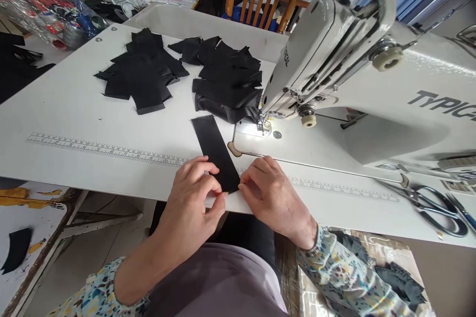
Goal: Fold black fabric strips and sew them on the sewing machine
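left hand (188, 198), right hand (271, 195) pinch one black strip (215, 151)

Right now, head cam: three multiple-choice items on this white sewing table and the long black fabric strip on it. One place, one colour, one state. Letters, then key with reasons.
1. Where does the long black fabric strip lie, its near end at the left hand and right hand?
A. On the white sewing table
B. On the wooden chair
C. On the floor

2. What colour is the sewing machine head?
A. Black
B. Off-white
C. Red

3. What state is the metal needle plate in?
A. Covered by the strip
B. Brightly lit
C. Dark

1: A, the strip lies flat on the tabletop, across the printed ruler.
2: B, its casing shows pale throughout.
3: B, bright light falls on it, and the strip lies beside it.
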{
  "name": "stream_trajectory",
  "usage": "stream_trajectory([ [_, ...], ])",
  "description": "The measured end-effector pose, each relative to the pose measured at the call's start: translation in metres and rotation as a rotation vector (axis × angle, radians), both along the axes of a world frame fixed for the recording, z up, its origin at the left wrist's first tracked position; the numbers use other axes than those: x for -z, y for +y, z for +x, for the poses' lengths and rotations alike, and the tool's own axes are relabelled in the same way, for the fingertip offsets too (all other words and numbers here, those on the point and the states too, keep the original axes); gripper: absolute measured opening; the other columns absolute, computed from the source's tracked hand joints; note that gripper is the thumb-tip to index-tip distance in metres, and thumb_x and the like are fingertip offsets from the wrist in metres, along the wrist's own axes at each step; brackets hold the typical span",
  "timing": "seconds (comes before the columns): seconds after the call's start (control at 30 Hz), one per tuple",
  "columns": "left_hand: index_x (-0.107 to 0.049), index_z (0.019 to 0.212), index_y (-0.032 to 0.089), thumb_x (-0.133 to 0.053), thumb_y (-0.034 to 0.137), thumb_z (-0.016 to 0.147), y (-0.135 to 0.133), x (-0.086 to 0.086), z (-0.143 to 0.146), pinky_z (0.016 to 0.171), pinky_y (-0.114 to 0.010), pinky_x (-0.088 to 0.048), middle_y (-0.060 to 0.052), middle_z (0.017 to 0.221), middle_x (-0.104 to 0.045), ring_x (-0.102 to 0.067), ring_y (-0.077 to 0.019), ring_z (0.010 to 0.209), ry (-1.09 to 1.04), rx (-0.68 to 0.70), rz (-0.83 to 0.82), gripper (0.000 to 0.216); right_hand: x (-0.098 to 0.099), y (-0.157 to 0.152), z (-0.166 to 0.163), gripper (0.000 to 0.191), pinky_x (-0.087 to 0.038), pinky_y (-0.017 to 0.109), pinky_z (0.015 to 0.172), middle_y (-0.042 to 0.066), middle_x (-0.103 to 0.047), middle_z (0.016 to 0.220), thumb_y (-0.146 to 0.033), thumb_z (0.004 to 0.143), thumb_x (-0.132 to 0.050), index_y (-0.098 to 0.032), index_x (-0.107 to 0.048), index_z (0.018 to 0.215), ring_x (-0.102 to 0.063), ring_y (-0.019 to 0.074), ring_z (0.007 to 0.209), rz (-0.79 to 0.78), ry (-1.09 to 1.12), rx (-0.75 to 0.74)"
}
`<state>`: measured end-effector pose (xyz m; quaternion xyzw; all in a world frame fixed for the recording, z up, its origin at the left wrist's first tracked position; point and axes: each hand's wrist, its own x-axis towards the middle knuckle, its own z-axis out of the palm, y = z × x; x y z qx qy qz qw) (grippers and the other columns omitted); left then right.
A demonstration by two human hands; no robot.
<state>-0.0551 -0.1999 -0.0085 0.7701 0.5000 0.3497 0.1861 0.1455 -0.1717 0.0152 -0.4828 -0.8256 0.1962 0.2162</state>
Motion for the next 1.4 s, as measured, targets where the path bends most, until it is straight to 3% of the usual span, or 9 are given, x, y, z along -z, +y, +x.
stream_trajectory([
  [0.33, -0.052, 0.076, 0.018, -0.057, 0.01, 0.092, 0.001, -0.001, 0.003, 0.107, -0.055, -0.045, -0.007, 0.099, -0.054, -0.05, -0.0308, 0.126, 0.029, -0.022, 0.011, 0.019, 0.002, 0.002, -0.002, 0.016, -0.045, 0.039, 0.076, 0.006, -0.055, 0.082, -0.006, 0.085, -0.057, -0.02, -0.054, 0.077, -0.047, 0.0227, 0.083, 0.027, -0.043, 0.003],
  [0.43, -0.061, 0.093, 0.019, -0.057, 0.012, 0.094, 0.0, -0.002, 0.0, 0.111, -0.058, -0.042, -0.009, 0.114, -0.053, -0.044, -0.0327, 0.136, 0.063, -0.012, -0.02, 0.008, 0.001, 0.005, -0.001, 0.017, -0.045, 0.036, 0.075, 0.005, -0.055, 0.083, -0.005, 0.085, -0.058, -0.02, -0.054, 0.077, -0.048, 0.0219, 0.084, -0.006, -0.024, -0.006],
  [0.57, -0.068, 0.115, 0.028, -0.053, 0.01, 0.098, 0.0, 0.0, -0.004, 0.118, -0.061, -0.036, -0.007, 0.133, -0.049, -0.032, -0.0329, 0.147, 0.106, 0.055, 0.008, 0.029, -0.001, 0.008, 0.001, 0.018, -0.044, 0.034, 0.076, 0.004, -0.055, 0.083, -0.003, 0.084, -0.058, -0.02, -0.055, 0.079, -0.048, 0.0208, 0.083, -0.038, -0.014, -0.033],
  [0.87, -0.078, 0.105, 0.029, -0.056, 0.011, 0.1, 0.005, 0.0, -0.016, 0.119, -0.064, -0.032, -0.005, 0.119, -0.064, -0.043, -0.0326, 0.139, 0.142, 0.167, 0.096, 0.029, -0.002, 0.01, 0.002, 0.019, -0.044, 0.034, 0.077, 0.003, -0.055, 0.082, -0.002, 0.085, -0.058, -0.02, -0.055, 0.08, -0.048, 0.0197, 0.083, -0.045, -0.013, -0.047],
  [1.07, -0.079, 0.099, 0.022, -0.053, 0.001, 0.094, 0.026, -0.023, -0.034, 0.116, -0.053, -0.037, -0.007, 0.106, -0.066, -0.052, -0.028, 0.125, 0.254, 0.439, 0.13, 0.034, -0.004, 0.013, 0.002, 0.019, -0.044, 0.034, 0.078, 0.002, -0.055, 0.082, -0.002, 0.084, -0.06, -0.02, -0.056, 0.08, -0.048, 0.0196, 0.085, -0.074, -0.027, -0.056],
  [1.23, -0.08, 0.091, 0.023, -0.052, -0.004, 0.089, 0.063, -0.051, -0.034, 0.092, -0.037, -0.047, -0.004, 0.086, -0.061, -0.055, -0.0207, 0.092, 0.466, 0.72, -0.001, 0.039, -0.005, 0.015, 0.002, 0.02, -0.043, 0.033, 0.075, 0.001, -0.055, 0.082, -0.001, 0.083, -0.061, -0.02, -0.057, 0.081, -0.048, 0.0188, 0.084, -0.106, -0.044, -0.056],
  [1.4, -0.081, 0.091, 0.027, -0.055, -0.003, 0.088, 0.083, -0.051, -0.029, 0.097, -0.033, -0.043, -0.001, 0.083, -0.065, -0.058, -0.0193, 0.097, 0.415, 0.8, -0.03, 0.04, -0.003, 0.015, 0.004, 0.021, -0.044, 0.033, 0.075, 0.001, -0.057, 0.083, 0.0, 0.084, -0.058, -0.021, -0.061, 0.084, -0.049, 0.0194, 0.086, -0.124, -0.022, -0.059],
])
